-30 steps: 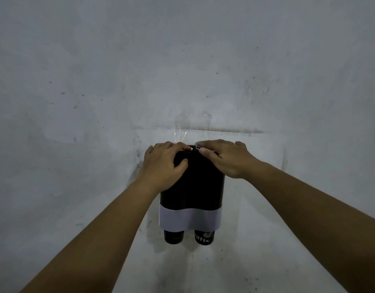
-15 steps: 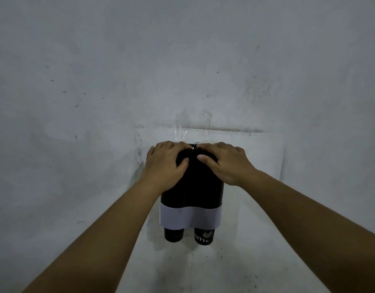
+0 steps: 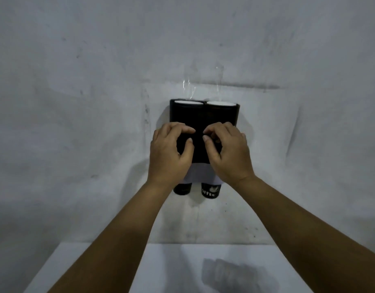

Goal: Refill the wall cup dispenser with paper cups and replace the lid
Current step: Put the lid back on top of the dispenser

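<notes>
Both hands have dropped from the top edge of the black twin-tube wall cup dispenser (image 3: 204, 115) to its middle, baring two white-topped openings at 12 o'clock. The left hand (image 3: 168, 154) and right hand (image 3: 229, 154) hover with fingers loosely curled, apparently holding nothing, while black paper cups (image 3: 211, 190) poke out below at 6 o'clock above the white worktop (image 3: 161, 269). The dispenser looks light and thin-walled, probably best steadied by its sides, not squeezed.

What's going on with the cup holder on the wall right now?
Left hand and right hand curled, in front of dispenser. Top looks uncovered, white rims showing. Two cups poke out below. Nothing blocking.
</notes>
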